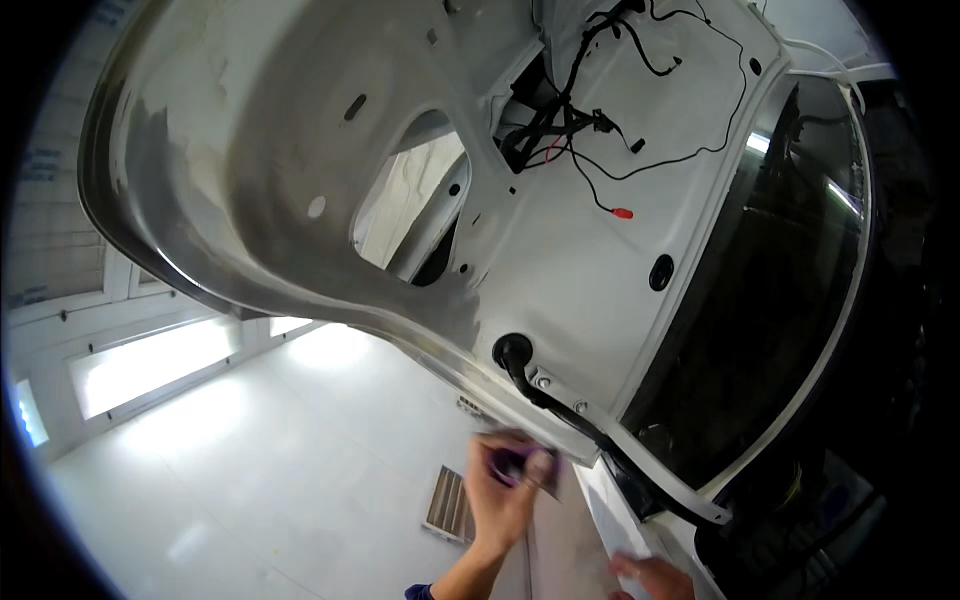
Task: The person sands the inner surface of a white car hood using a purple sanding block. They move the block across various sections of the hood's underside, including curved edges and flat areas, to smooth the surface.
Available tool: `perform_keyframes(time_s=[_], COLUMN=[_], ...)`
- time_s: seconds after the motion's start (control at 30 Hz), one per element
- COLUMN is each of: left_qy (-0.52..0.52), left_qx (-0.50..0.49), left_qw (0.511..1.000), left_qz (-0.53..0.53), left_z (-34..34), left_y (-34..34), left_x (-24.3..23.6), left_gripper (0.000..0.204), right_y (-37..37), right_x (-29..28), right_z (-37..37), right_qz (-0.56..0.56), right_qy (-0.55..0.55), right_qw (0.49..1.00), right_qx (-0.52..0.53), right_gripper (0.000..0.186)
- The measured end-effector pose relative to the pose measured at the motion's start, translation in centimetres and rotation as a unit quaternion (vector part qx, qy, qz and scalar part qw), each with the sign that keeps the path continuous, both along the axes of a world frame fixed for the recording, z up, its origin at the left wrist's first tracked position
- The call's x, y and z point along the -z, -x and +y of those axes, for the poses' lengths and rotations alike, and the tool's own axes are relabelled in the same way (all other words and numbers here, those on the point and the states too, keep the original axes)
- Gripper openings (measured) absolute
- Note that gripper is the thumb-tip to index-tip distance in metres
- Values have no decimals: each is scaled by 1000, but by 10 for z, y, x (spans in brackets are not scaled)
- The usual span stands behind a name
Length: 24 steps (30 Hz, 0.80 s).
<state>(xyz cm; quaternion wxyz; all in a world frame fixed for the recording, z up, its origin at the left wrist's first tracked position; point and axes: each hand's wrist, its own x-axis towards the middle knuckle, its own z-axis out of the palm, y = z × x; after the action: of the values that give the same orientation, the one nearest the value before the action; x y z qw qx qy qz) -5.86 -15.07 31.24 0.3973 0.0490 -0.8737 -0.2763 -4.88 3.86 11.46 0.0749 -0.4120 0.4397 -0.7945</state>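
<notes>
My left hand (497, 505) is raised at the lower middle, its fingers closed round a curled purple sheet (512, 466) that looks like sandpaper. Motion blurs the sheet, and the fingers hide part of it. Just beyond is the lower edge of a raised car tailgate (560, 290), its inner side bare of trim; I cannot tell whether the sheet touches it. Near the bottom edge my right hand (655, 578) shows only in part, slightly blurred. Its visible fingers are apart, and nothing shows in them.
A black rubber cable sleeve (560, 408) runs from the tailgate toward the car body. Black wiring (570, 125) with a red connector (622, 213) hangs from an opening higher up. Dark window glass (750, 290) is at right. Bright light panels (155, 365) and a vent grille (450, 505) lie beyond.
</notes>
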Motion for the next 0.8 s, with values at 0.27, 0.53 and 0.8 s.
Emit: perform_keyframes(time_s=[0.27, 0.53, 0.8], left_qy=[-375, -291, 489], left_qx=[134, 167, -68], left_qw=[902, 915, 794], left_qz=[-165, -223, 356], left_z=[38, 49, 57], left_y=[-38, -48, -60], left_x=[10, -36, -215], left_gripper=[36, 101, 68], right_y=[45, 56, 96], right_x=[-110, -141, -237], right_z=[-42, -65, -113], right_qz=[67, 107, 23], right_qy=[110, 160, 437], right_qw=[964, 961, 848], right_qx=[232, 199, 298], right_gripper=[53, 64, 59])
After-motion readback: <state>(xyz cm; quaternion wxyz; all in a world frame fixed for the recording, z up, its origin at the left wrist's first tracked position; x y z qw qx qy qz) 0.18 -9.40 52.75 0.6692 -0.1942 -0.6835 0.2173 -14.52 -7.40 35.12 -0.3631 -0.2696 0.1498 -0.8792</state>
